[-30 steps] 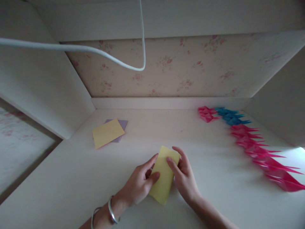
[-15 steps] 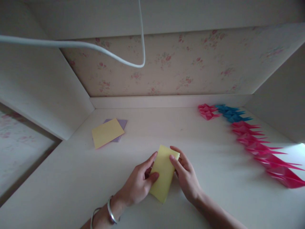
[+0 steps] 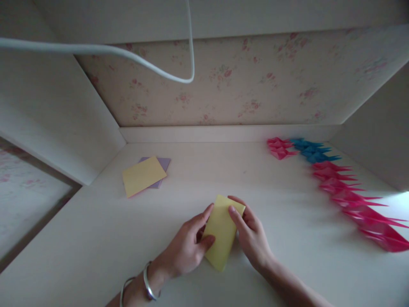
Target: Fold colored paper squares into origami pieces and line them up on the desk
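Observation:
Both hands hold a folded sheet of yellow paper (image 3: 222, 232) just above the white desk, long side tilted toward the upper right. My left hand (image 3: 190, 243) grips its left edge, with the thumb lying on top and the other fingers partly hidden beneath. At the upper right corner, my right hand (image 3: 251, 232) pinches the paper, thumb on its face and fingers behind. A silver bangle (image 3: 149, 281) circles the left wrist.
Yellow sheets (image 3: 143, 175) lie over purple paper (image 3: 164, 163) at the left. Along the right runs a row of folded pink paper figures (image 3: 348, 199) and blue ones (image 3: 309, 150). A white cable (image 3: 140, 59) hangs in front of the floral back wall (image 3: 223, 85).
The camera view has tilted slightly. Both hands and the yellow paper appear a little farther right; the grip looks the same.

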Action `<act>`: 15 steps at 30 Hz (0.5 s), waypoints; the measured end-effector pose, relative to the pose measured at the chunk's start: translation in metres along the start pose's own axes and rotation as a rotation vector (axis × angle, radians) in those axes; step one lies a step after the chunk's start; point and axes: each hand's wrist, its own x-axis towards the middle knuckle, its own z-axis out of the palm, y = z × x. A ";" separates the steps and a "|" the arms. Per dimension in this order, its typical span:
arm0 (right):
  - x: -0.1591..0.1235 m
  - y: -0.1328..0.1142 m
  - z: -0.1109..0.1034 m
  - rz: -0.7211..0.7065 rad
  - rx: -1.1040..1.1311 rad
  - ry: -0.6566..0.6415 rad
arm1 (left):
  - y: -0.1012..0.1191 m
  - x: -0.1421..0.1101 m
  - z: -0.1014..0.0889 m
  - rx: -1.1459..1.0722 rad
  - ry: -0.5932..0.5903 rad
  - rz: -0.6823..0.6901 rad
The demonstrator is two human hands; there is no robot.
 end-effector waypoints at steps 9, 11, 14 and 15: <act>-0.001 0.000 0.000 0.031 -0.061 0.015 | 0.008 0.002 -0.004 0.327 0.136 0.109; -0.001 0.001 -0.001 0.034 -0.072 0.007 | 0.007 0.003 -0.005 0.335 0.138 0.109; -0.002 0.001 -0.001 0.039 -0.079 -0.003 | 0.006 0.003 -0.004 0.324 0.135 0.107; -0.002 0.001 -0.001 0.041 -0.080 -0.003 | 0.006 0.003 -0.004 0.320 0.133 0.104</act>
